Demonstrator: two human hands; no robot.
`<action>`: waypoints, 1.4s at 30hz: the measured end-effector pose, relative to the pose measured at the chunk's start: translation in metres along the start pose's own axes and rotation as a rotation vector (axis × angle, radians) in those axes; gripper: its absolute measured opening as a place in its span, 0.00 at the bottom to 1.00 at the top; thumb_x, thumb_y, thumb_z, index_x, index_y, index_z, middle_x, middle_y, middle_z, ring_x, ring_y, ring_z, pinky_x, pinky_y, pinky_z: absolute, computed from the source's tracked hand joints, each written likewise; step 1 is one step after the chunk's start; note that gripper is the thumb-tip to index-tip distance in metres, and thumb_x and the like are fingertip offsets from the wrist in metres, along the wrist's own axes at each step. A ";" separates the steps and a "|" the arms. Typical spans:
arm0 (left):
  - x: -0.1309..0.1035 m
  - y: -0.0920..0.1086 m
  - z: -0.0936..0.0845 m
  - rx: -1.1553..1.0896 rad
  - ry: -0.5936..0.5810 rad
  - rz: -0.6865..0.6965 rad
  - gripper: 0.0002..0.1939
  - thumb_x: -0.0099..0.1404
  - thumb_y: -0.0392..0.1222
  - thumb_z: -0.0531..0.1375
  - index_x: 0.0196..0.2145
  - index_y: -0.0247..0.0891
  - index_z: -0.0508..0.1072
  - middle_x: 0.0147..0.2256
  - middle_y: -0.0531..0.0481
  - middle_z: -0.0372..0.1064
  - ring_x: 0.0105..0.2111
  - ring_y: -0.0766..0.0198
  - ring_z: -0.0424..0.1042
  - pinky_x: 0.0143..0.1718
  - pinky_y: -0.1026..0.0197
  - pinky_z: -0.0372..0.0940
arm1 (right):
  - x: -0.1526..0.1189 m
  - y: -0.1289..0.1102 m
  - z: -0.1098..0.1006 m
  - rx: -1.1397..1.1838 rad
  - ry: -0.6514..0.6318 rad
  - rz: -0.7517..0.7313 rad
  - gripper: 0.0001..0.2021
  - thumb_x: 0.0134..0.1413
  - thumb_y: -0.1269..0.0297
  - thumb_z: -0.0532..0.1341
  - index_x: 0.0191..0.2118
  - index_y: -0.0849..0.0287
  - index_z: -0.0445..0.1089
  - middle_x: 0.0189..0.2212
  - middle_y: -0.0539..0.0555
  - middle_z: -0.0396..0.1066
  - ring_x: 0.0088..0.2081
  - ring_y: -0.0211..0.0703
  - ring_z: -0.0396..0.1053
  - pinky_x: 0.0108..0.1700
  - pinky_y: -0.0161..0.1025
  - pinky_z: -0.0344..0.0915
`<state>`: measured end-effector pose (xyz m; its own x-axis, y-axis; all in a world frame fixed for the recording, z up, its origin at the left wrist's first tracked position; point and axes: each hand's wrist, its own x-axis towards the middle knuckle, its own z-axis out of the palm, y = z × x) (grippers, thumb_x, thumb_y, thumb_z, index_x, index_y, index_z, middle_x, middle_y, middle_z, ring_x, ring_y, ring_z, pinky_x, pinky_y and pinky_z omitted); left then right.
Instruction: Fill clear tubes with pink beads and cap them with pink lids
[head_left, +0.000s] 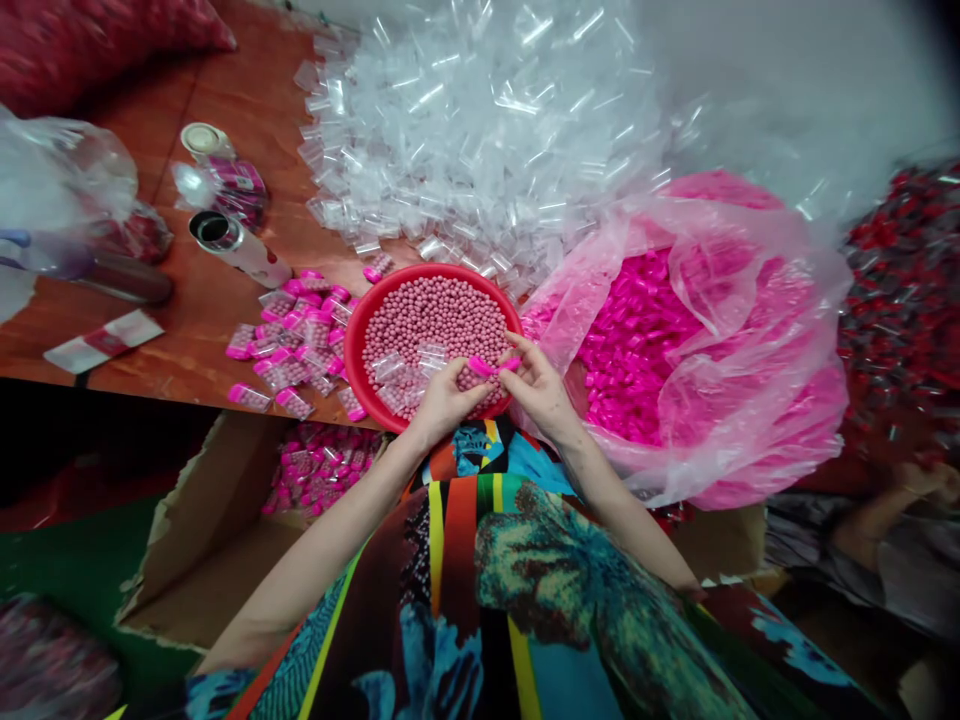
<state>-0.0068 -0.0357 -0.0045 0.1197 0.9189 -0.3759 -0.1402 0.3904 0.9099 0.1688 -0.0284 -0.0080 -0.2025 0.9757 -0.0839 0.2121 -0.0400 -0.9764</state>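
Left hand and right hand close together over a red basin of pink beads.
The left fingers are clamped on a bright pink cap, the right fingers on a second cap just beside it, above the basin's near right side. Clear tubes lie on the beads. Bead-filled tubes heap the desk to the left; more caps fill a plastic bag right.

One left hand, one right hand, two caps between them, one bowl, one tumbler; beads, clear tubes, filled tubes and bagged caps defy counting.
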 end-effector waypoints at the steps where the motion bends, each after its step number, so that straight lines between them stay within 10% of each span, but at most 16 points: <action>1: -0.001 -0.001 0.000 0.041 -0.005 0.026 0.10 0.57 0.37 0.72 0.34 0.35 0.74 0.31 0.53 0.70 0.33 0.62 0.65 0.38 0.60 0.60 | 0.001 0.002 0.001 0.050 0.017 0.030 0.24 0.65 0.56 0.65 0.64 0.53 0.66 0.45 0.55 0.77 0.43 0.44 0.78 0.45 0.40 0.80; 8: 0.003 -0.019 0.001 0.109 -0.040 0.020 0.09 0.56 0.35 0.67 0.35 0.37 0.74 0.30 0.54 0.70 0.31 0.63 0.67 0.35 0.61 0.63 | -0.006 -0.016 0.016 -0.231 -0.008 0.006 0.19 0.67 0.58 0.62 0.59 0.56 0.71 0.53 0.60 0.76 0.55 0.52 0.75 0.61 0.52 0.74; 20: -0.013 0.000 -0.005 -0.436 -0.323 -0.351 0.24 0.48 0.34 0.65 0.46 0.40 0.76 0.37 0.50 0.74 0.34 0.62 0.70 0.37 0.61 0.66 | 0.003 -0.025 -0.004 -0.665 -0.296 -0.137 0.42 0.59 0.62 0.66 0.76 0.55 0.52 0.60 0.63 0.66 0.65 0.63 0.64 0.69 0.63 0.63; 26: -0.007 -0.009 0.004 -0.473 -0.185 -0.338 0.14 0.61 0.49 0.69 0.35 0.37 0.74 0.30 0.50 0.69 0.30 0.64 0.66 0.34 0.62 0.63 | 0.000 -0.025 0.001 -0.769 -0.329 -0.143 0.49 0.52 0.59 0.70 0.76 0.60 0.50 0.62 0.67 0.65 0.63 0.68 0.64 0.64 0.65 0.66; 42: -0.003 -0.016 0.002 -0.379 -0.139 -0.313 0.18 0.59 0.53 0.72 0.34 0.36 0.75 0.32 0.49 0.73 0.33 0.63 0.71 0.38 0.62 0.66 | 0.005 -0.004 0.014 -0.886 -0.159 -0.272 0.21 0.52 0.61 0.66 0.51 0.66 0.71 0.45 0.65 0.72 0.48 0.60 0.67 0.53 0.55 0.67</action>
<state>-0.0025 -0.0453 -0.0176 0.3392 0.7488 -0.5694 -0.4207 0.6622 0.6201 0.1532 -0.0264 -0.0072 -0.4662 0.8840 0.0352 0.7754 0.4275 -0.4647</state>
